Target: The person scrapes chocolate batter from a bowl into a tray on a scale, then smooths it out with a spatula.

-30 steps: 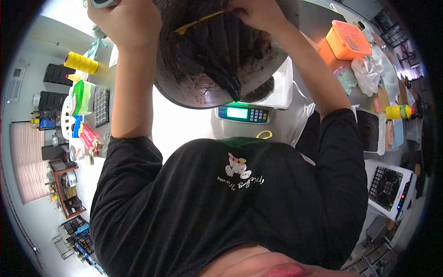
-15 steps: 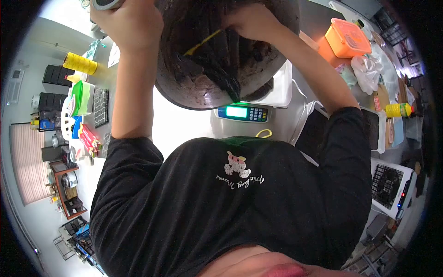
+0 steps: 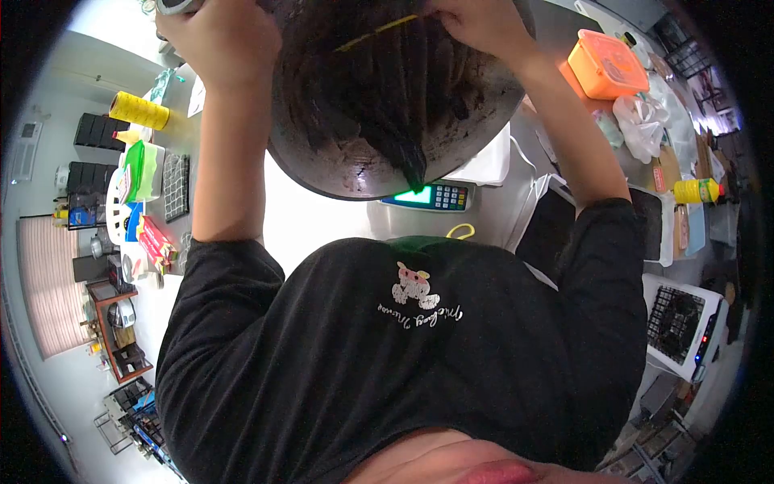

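A large metal bowl [image 3: 322, 173], tilted, has dark, thick stuff smeared over its inside. My left hand [image 3: 230, 40] is closed at the bowl's left side, with a round grey end [image 3: 179, 5] like a handle showing beyond the fist. My right hand [image 3: 480, 28] is closed on a thin yellow scraper [image 3: 376, 34] inside the bowl, near its upper right. A dark strand [image 3: 399, 157] runs down to the near rim. Below the bowl, a digital scale [image 3: 447, 197] with a lit green display is partly covered, and a white tray [image 3: 488, 167] shows beside it.
Right of the bowl are an orange lidded box [image 3: 609, 66], a plastic bag [image 3: 642, 129], dark trays [image 3: 548, 226] and a yellow bottle [image 3: 697, 191]. To the left are a yellow roll [image 3: 139, 111], a green-topped container [image 3: 143, 173] and a red box [image 3: 156, 242].
My right hand has moved up and right with the yellow scraper. The bowl has shifted slightly and now covers more of the scale's display.
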Motion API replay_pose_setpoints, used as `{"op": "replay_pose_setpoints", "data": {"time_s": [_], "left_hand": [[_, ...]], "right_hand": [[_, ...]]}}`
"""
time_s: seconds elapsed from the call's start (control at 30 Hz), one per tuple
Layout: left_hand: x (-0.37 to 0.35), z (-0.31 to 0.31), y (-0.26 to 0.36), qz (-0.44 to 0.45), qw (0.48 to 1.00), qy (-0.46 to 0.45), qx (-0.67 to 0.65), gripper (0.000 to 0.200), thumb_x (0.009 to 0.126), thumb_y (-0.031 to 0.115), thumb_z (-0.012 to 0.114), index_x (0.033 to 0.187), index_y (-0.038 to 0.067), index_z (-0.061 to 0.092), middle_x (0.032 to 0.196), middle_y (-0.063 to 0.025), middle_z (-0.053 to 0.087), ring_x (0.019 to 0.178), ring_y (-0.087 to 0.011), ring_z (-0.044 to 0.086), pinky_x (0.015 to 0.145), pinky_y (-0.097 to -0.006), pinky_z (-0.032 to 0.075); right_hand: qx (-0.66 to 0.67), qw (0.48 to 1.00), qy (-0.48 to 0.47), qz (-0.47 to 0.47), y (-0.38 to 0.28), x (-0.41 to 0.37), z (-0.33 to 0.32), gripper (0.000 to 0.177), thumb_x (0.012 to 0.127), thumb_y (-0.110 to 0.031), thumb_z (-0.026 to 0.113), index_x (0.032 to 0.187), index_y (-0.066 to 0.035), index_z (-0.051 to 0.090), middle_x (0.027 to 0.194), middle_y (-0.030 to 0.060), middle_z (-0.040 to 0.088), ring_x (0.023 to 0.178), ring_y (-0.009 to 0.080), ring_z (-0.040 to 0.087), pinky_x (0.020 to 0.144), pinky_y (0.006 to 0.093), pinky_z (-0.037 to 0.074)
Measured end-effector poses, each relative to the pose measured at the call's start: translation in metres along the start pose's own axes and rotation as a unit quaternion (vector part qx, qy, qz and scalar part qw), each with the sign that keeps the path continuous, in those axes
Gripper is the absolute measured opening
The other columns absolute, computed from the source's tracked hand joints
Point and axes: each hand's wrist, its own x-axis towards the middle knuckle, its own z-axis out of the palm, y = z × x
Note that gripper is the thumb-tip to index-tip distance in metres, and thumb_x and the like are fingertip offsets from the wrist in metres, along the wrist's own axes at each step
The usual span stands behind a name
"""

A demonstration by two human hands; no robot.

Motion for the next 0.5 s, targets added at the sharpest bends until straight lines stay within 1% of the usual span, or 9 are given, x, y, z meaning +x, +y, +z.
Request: {"op": "replay_pose_setpoints", "data": {"time_s": [0.13, 0.2, 0.23, 0.3, 0.33, 0.37, 0.43, 0.47, 0.5], "left_hand": [[-0.001, 0.004, -0.004, -0.001, 0.999, 0.02, 0.047, 0.016, 0.07, -0.003, 0.048, 0.083, 0.005, 0.046, 0.064, -0.0046, 0.049, 0.05, -0.0102, 0.045, 0.049, -0.0248, 0.04], [-0.005, 0.011, -0.005, 0.043, 0.997, 0.04, 0.059, 0.015, 0.07, -0.004, 0.049, 0.082, 0.005, 0.046, 0.064, -0.004, 0.049, 0.049, -0.0098, 0.044, 0.048, -0.0244, 0.04], [-0.004, 0.009, -0.004, 0.042, 0.997, 0.04, 0.059, 0.015, 0.07, -0.004, 0.049, 0.082, 0.005, 0.046, 0.064, -0.004, 0.049, 0.049, -0.0098, 0.044, 0.048, -0.0244, 0.04], [-0.002, 0.004, -0.003, 0.037, 0.998, 0.0, 0.059, 0.014, 0.07, -0.004, 0.049, 0.08, 0.005, 0.047, 0.064, -0.0035, 0.049, 0.048, -0.0095, 0.043, 0.047, -0.0242, 0.039], [0.0, 0.004, -0.003, 0.037, 0.998, 0.001, 0.059, 0.014, 0.07, -0.004, 0.049, 0.08, 0.005, 0.047, 0.064, -0.0035, 0.049, 0.048, -0.0095, 0.043, 0.047, -0.0242, 0.039], [0.001, 0.003, -0.004, 0.042, 0.997, 0.006, 0.057, 0.014, 0.07, -0.005, 0.049, 0.081, 0.005, 0.046, 0.063, -0.0032, 0.048, 0.048, -0.0094, 0.043, 0.047, -0.0241, 0.039], [0.002, 0.003, -0.004, 0.046, 0.997, 0.011, 0.056, 0.014, 0.071, -0.005, 0.048, 0.081, 0.005, 0.046, 0.063, -0.0029, 0.048, 0.048, -0.0093, 0.043, 0.047, -0.0239, 0.039], [0.002, 0.004, -0.005, 0.058, 0.997, 0.013, 0.057, 0.014, 0.071, -0.005, 0.048, 0.081, 0.005, 0.046, 0.063, -0.0029, 0.047, 0.048, -0.0093, 0.042, 0.047, -0.0239, 0.038], [0.001, 0.006, -0.006, 0.068, 0.996, 0.014, 0.056, 0.014, 0.071, -0.005, 0.048, 0.081, 0.005, 0.046, 0.063, -0.0028, 0.047, 0.048, -0.0093, 0.042, 0.047, -0.0238, 0.038]], "right_hand": [[-0.001, 0.999, -0.027, 0.02, 0.001, -0.005, 0.012, 0.017, 0.068, -0.014, 0.057, 0.082, -0.011, 0.066, 0.079, 0.0118, 0.065, 0.077, 0.0334, 0.061, 0.068, 0.0449, 0.049], [-0.009, 0.993, -0.097, 0.067, -0.004, -0.007, 0.015, 0.017, 0.07, -0.015, 0.057, 0.084, -0.01, 0.066, 0.081, 0.0129, 0.065, 0.078, 0.0333, 0.062, 0.07, 0.044, 0.049], [-0.008, 0.993, -0.098, 0.067, -0.005, -0.013, 0.025, 0.017, 0.07, -0.015, 0.057, 0.084, -0.01, 0.066, 0.081, 0.0129, 0.065, 0.078, 0.0333, 0.062, 0.07, 0.044, 0.049], [-0.026, 0.985, -0.149, 0.079, -0.01, -0.025, 0.043, 0.022, 0.077, -0.012, 0.055, 0.094, -0.022, 0.067, 0.086, 0.0062, 0.066, 0.085, 0.0277, 0.063, 0.073, 0.0407, 0.051], [-0.002, 0.99, -0.131, 0.058, -0.015, -0.028, 0.043, 0.022, 0.077, -0.014, 0.056, 0.094, -0.022, 0.067, 0.086, 0.0055, 0.066, 0.084, 0.0276, 0.063, 0.073, 0.0409, 0.051], [-0.001, 0.99, -0.132, 0.058, -0.015, -0.029, 0.044, 0.022, 0.077, -0.014, 0.056, 0.094, -0.022, 0.067, 0.086, 0.0055, 0.066, 0.084, 0.0276, 0.063, 0.073, 0.0409, 0.051], [0.021, 0.991, -0.126, 0.036, -0.015, -0.035, 0.048, 0.02, 0.077, -0.016, 0.056, 0.093, -0.022, 0.066, 0.083, 0.0089, 0.066, 0.08, 0.0293, 0.065, 0.068, 0.043, 0.052], [0.022, 0.991, -0.126, 0.037, -0.015, -0.036, 0.05, 0.02, 0.077, -0.016, 0.056, 0.093, -0.022, 0.066, 0.083, 0.0089, 0.066, 0.08, 0.0293, 0.065, 0.068, 0.043, 0.052], [0.025, 0.987, -0.152, 0.037, -0.015, -0.037, 0.052, 0.019, 0.078, -0.016, 0.056, 0.093, -0.021, 0.066, 0.083, 0.0089, 0.066, 0.081, 0.0293, 0.065, 0.068, 0.0433, 0.051]]}}
